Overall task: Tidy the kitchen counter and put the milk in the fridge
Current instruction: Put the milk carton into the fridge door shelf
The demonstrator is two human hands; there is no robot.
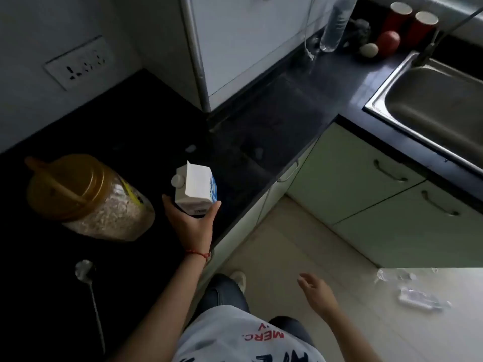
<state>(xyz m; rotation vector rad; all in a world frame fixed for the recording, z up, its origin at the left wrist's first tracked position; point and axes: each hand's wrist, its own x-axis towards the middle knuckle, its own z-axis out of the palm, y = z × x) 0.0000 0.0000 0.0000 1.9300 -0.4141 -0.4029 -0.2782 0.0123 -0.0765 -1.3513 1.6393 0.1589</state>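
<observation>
Milk carton [194,193] stood upright near the front edge of the dark worktop [274,131], white with blue print on one face, gable top folded, round screw cap [178,181] in place on the slope. Left hand [192,226] was wrapped around the lower body of the carton from the near side, thumb on the left face and fingers [215,207] curled onto the right face, clamped on the carton. Could not tell whether the base was touching the worktop or just clear of it.

Right hand [317,292] hung over the floor [313,244], well apart from the carton, fingers loosely spread and holding nothing.

Handling judgement: a cardboard carton is stiff at the corners but gives on the flat panels, so a hard squeeze with the cap loose could push milk out. Fill level unknown; if full, probably heavy enough for one hand to tire or slip. Surface looked smooth, possibly slick if chilled. Best hold seems to be low to mid body across two opposite faces, as here, kept upright, with the free hand available under the base or for the fridge door.

Just to the left of the carton stood a clear jar [104,205] of pale flakes with an amber lid. A spoon [86,278] lay nearer the person on the worktop. Farther off: the sink [431,105], two red cups [410,20], an apple [388,43] and a clear bottle [334,27] at the back.
</observation>
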